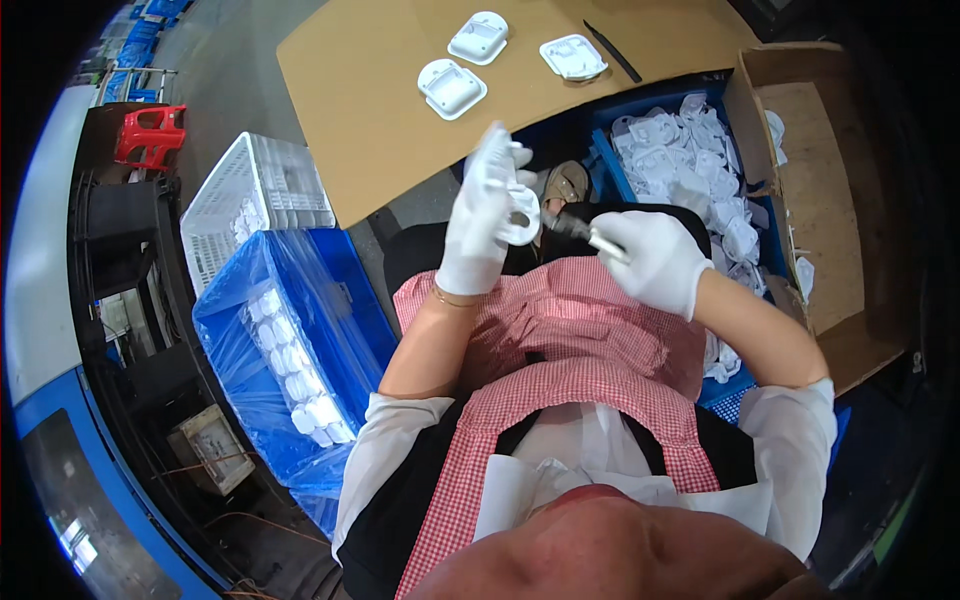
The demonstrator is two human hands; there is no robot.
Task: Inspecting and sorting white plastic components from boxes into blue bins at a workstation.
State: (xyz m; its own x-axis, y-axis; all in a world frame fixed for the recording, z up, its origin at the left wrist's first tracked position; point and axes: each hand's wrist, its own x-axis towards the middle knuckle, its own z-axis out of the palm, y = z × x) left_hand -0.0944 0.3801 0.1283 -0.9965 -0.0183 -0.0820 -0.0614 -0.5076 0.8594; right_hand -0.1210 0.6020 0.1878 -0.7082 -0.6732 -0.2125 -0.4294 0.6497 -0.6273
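White gloves cover both my hands. My left hand [472,235] is raised over my lap, its fingers closed around a white plastic part [531,207] with a ring-shaped end. Just right of that part, my right hand [655,258] is closed on a small tool [577,228] with a pale handle and a greyish, blurred tip pointing left. I cannot make out the tool's kind. The tip appears close to the ring; whether they touch cannot be told. Beyond my hands, two white plastic housings [453,88] and a third white piece [573,57] lie on the brown tabletop [350,90].
A dark pen-like tool [612,50] lies on the tabletop. To the right are a blue crate [612,165] heaped with white parts and a cardboard box [830,200]. On the left stand a plastic-lined blue bin [350,300] with stacked white parts, a white basket [290,185] and a red stool [150,137].
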